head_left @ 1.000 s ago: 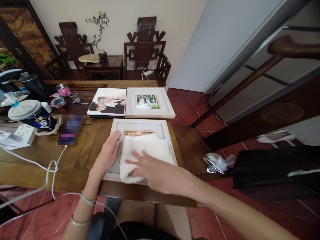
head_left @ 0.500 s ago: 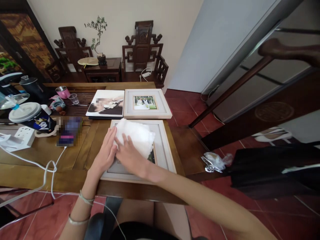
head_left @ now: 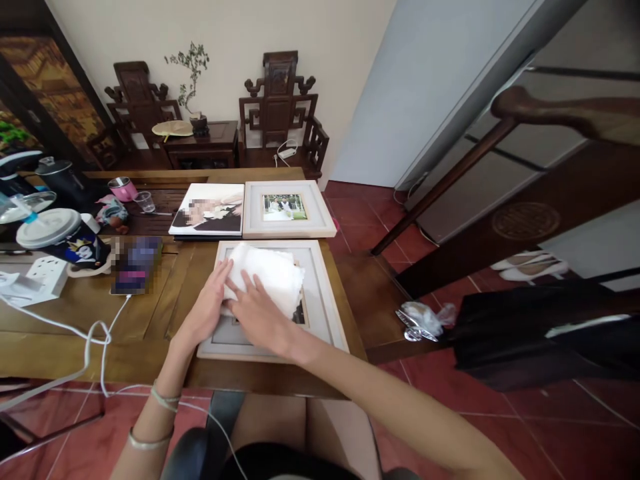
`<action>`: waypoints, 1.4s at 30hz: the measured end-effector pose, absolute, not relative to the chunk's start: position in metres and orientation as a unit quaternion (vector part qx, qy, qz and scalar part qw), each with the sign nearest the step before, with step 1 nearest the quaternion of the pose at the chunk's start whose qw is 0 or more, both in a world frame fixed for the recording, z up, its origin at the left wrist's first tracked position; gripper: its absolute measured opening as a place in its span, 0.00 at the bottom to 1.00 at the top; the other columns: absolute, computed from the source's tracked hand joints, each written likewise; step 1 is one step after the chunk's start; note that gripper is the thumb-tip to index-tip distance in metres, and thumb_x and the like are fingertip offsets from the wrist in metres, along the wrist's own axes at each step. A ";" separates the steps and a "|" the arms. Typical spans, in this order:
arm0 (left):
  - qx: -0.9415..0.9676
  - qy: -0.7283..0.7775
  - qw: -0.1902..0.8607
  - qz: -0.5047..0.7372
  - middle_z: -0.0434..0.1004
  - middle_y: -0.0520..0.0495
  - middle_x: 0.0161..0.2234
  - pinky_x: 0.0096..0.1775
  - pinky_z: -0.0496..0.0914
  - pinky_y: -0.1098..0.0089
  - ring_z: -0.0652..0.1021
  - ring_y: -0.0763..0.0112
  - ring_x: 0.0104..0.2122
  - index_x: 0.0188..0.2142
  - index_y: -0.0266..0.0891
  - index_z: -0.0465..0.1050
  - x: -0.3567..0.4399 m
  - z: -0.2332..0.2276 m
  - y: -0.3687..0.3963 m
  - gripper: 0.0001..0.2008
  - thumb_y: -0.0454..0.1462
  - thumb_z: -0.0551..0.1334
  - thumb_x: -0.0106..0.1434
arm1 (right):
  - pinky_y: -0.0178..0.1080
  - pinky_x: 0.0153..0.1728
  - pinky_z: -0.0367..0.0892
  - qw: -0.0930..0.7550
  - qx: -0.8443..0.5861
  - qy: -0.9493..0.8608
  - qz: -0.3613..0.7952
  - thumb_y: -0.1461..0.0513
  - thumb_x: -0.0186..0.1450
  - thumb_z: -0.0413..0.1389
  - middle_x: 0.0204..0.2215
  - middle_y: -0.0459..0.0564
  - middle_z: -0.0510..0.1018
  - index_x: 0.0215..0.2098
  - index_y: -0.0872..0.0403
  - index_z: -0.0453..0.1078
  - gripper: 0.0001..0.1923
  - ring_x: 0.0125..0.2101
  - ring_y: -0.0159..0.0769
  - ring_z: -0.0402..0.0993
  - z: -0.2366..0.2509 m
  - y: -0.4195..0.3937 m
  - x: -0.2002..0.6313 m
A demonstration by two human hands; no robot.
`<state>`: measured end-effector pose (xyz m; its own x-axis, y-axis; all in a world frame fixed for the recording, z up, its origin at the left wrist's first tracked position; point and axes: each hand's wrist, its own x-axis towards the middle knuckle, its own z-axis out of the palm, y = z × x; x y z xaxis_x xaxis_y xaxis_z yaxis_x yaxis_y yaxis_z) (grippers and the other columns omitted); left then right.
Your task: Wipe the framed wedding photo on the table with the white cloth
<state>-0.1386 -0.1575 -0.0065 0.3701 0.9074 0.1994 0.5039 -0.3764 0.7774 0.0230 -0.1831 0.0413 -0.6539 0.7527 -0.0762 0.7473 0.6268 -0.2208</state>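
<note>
Head view: right hand [head_left: 257,317] flat on white cloth [head_left: 270,273], left hand [head_left: 205,310] flat on picture frame [head_left: 327,313]

A wooden table [head_left: 150,313] carries three picture frames [head_left: 320,300], a phone [head_left: 136,265], cups and cables

Beyond my work, a second frame [head_left: 289,209] lies flat at the far end of the bench [head_left: 150,307], touching a photo print [head_left: 209,210] to its left. Further left I see a pink mug [head_left: 123,189], a small clear glass [head_left: 145,201] beside it, a lidded cup [head_left: 60,235] on its side, a white power strip [head_left: 44,275] and a phone [head_left: 136,265] with a white cable [head_left: 100,337] trailing off the edge. Against the wall stand two carved chairs [head_left: 279,110] with a side table [head_left: 200,141] between them, bearing a fan [head_left: 172,128] and a potted plant [head_left: 193,87]. On the red floor [head_left: 480,427] to my right lie a crumpled bag [head_left: 424,319] and white shoes [head_left: 531,265].
</note>
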 end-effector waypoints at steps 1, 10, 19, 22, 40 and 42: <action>0.768 0.462 0.308 0.320 0.50 0.44 0.69 0.67 0.44 0.57 0.50 0.61 0.68 0.67 0.39 0.52 -0.138 -0.008 -0.157 0.36 0.56 0.35 0.69 | 0.63 0.62 0.47 0.011 -0.423 -0.899 0.111 0.72 0.61 0.51 0.67 0.62 0.54 0.57 0.61 0.68 0.25 0.65 0.65 0.44 0.040 -0.181 0.020; 0.791 0.475 0.254 0.291 0.52 0.42 0.68 0.66 0.48 0.52 0.52 0.60 0.68 0.67 0.40 0.53 -0.137 -0.016 -0.155 0.29 0.49 0.38 0.72 | 0.63 0.61 0.50 0.009 -0.320 -0.938 0.131 0.67 0.61 0.55 0.62 0.67 0.61 0.48 0.60 0.74 0.17 0.63 0.67 0.50 0.052 -0.240 0.037; 0.785 0.500 0.201 0.306 0.61 0.36 0.64 0.64 0.54 0.53 0.58 0.61 0.66 0.61 0.33 0.63 -0.133 -0.027 -0.149 0.25 0.44 0.46 0.72 | 0.62 0.59 0.55 -0.064 -0.301 -0.933 0.187 0.70 0.63 0.50 0.61 0.64 0.65 0.49 0.61 0.74 0.19 0.62 0.65 0.55 0.072 -0.243 0.079; 0.776 0.496 0.211 0.328 0.65 0.37 0.62 0.65 0.54 0.55 0.59 0.63 0.65 0.59 0.34 0.65 -0.133 -0.026 -0.148 0.24 0.44 0.46 0.72 | 0.63 0.59 0.54 -0.036 -0.296 -0.937 0.181 0.70 0.63 0.50 0.59 0.64 0.66 0.47 0.60 0.76 0.17 0.61 0.65 0.55 0.066 -0.239 0.061; 0.822 0.467 0.146 0.292 0.65 0.37 0.61 0.64 0.56 0.50 0.58 0.57 0.66 0.59 0.36 0.66 -0.135 -0.028 -0.149 0.22 0.43 0.51 0.70 | 0.64 0.60 0.51 -0.074 -0.350 -0.916 0.180 0.75 0.58 0.50 0.59 0.60 0.69 0.44 0.57 0.78 0.22 0.62 0.58 0.56 0.075 -0.249 0.111; 0.823 0.466 0.142 0.293 0.66 0.37 0.61 0.64 0.56 0.51 0.58 0.57 0.66 0.59 0.35 0.66 -0.134 -0.028 -0.149 0.22 0.43 0.51 0.70 | 0.64 0.61 0.50 -0.038 -0.334 -0.926 0.171 0.74 0.59 0.50 0.61 0.59 0.66 0.46 0.56 0.77 0.22 0.63 0.59 0.54 0.063 -0.247 0.095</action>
<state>-0.1343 -0.1486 -0.0280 0.3940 0.8498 0.3502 0.6838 -0.5256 0.5061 0.0953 -0.2470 0.0628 -0.7741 0.6055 -0.1846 0.6315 0.7185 -0.2916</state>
